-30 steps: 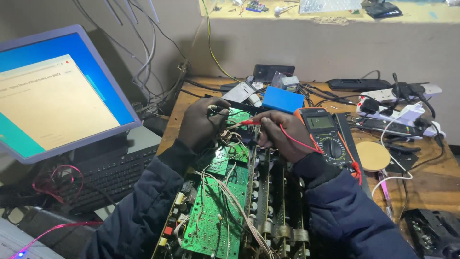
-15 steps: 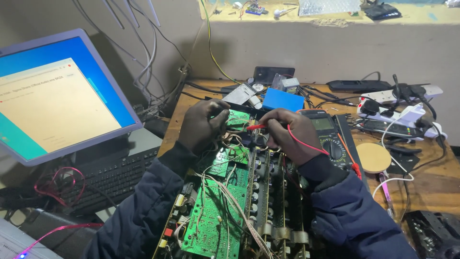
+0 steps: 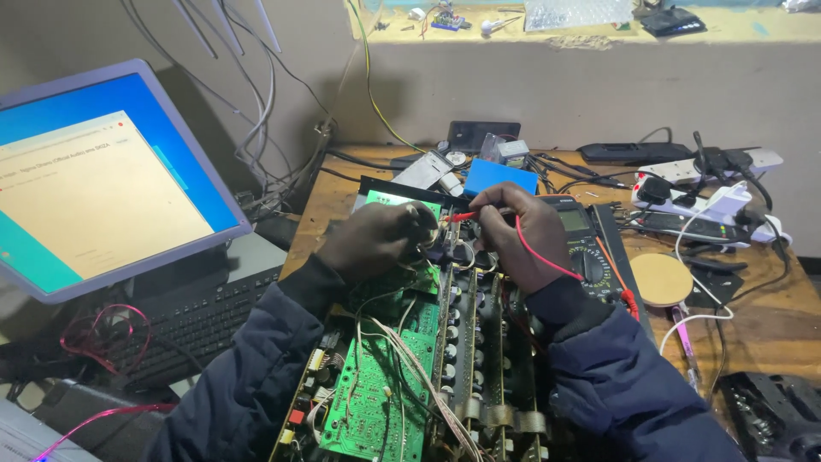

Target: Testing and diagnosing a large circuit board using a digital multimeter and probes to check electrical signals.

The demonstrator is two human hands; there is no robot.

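An opened amplifier chassis (image 3: 479,368) with green circuit boards (image 3: 376,385) and rows of capacitors lies on the wooden table (image 3: 761,325) in front of me. My left hand (image 3: 372,239) rests on the far end of the boards, fingers curled around wires and a small part. My right hand (image 3: 517,235) pinches a red meter probe (image 3: 457,217), its tip pointing left toward my left hand's fingers. The probe's red lead (image 3: 547,261) runs over my right wrist toward a multimeter (image 3: 581,239) lying just right of the chassis.
A tilted monitor (image 3: 103,180) stands at the left above a black keyboard (image 3: 188,329). A blue box (image 3: 500,178), a power strip (image 3: 718,167) with plugs, a round wooden disc (image 3: 660,279) and tangled cables crowd the back and right of the table.
Both hands have stayed on the far end of the boards. My right hand with the red probe has shifted slightly; the view has moved in a little closer.
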